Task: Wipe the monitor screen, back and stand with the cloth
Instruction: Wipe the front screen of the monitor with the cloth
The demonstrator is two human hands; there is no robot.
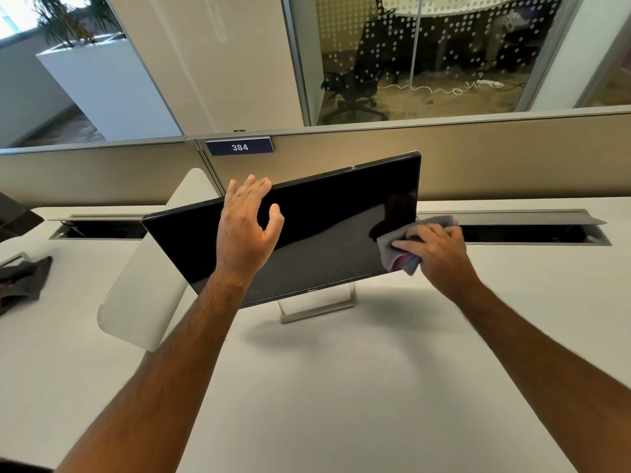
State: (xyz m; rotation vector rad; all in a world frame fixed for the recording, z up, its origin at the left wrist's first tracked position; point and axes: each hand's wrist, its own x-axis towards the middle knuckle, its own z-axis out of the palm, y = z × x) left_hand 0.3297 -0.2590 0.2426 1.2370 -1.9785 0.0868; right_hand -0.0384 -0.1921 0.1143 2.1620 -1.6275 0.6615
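Toward the far edge of the tabletop (341, 387), the monitor (307, 233) stands tilted on its stand (317, 307). Your left hand (244, 227) lies spread, fingers over the monitor's top edge. Your right hand (435, 249) pinches the grey cloth (392, 247) against the screen's lower right corner. Another dark cloth (24, 278) lies at the tabletop's left edge.

We see bright, even light; soft shadows fall on the smooth white tabletop (341, 387), the glossy black monitor screen (317, 230) mirrors faintly, and the edges bow.
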